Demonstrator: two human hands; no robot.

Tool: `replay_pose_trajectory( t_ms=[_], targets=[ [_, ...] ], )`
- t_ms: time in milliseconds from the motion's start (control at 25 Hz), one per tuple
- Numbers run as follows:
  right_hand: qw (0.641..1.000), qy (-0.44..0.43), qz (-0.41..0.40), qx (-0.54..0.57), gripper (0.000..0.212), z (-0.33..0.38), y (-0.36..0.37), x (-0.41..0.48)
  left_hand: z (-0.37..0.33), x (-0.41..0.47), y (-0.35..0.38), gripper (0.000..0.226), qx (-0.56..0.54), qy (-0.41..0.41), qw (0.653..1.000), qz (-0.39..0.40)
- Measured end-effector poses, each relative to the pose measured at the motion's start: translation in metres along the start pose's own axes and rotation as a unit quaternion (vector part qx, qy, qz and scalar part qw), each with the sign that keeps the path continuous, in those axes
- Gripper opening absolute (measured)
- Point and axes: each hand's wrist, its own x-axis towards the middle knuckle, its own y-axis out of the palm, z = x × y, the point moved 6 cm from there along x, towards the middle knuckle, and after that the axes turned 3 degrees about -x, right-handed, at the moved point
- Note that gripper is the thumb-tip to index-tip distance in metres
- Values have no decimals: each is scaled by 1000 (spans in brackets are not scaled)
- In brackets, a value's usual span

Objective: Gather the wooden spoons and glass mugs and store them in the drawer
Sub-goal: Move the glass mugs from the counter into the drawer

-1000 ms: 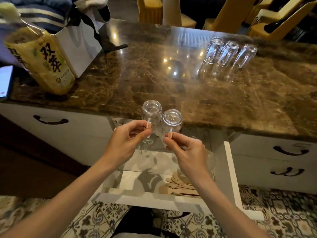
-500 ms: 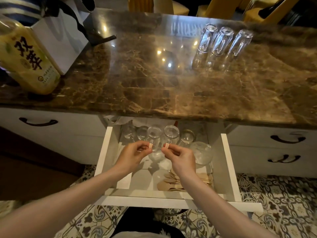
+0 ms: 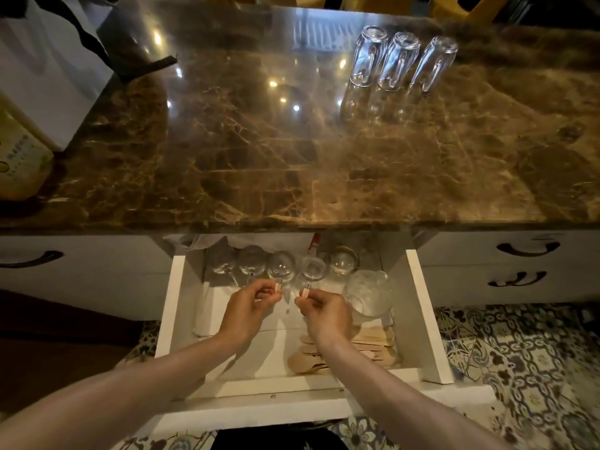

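The white drawer (image 3: pixel 425 319) stands pulled out below the marble counter (image 3: pixel 259 157). Inside it, my left hand (image 3: pixel 250 306) pinches the handle of one upturned glass mug (image 3: pixel 281 265), and my right hand (image 3: pixel 324 311) pinches the handle of a second glass mug (image 3: pixel 313 268) beside it. Both mugs sit in a row of glasses along the drawer's back. Wooden spoons (image 3: pixel 367 345) lie in a pile at the drawer's front right, partly under my right forearm. Three more glass mugs (image 3: pixel 401 60) stand upside down at the counter's far right.
A large glass jar (image 3: pixel 368 295) lies in the drawer to the right of my hand. A white paper bag (image 3: pixel 45 76) and a yellow bottle (image 3: pixel 16 157) stand at the counter's left. Shut drawers with dark handles (image 3: pixel 527 248) flank the open one. Patterned tiles (image 3: pixel 519 368) cover the floor.
Both hands carried the two mugs down from counter height into the drawer and back to the row of glasses. The view tilted downward.
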Motion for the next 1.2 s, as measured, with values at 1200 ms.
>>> replay_pose_trajectory(
  t_ms=[1200],
  targets=[
    [981,106,147,-70,47,-13,28,15,-4,19,0,11,13,-168,976,136]
  ],
)
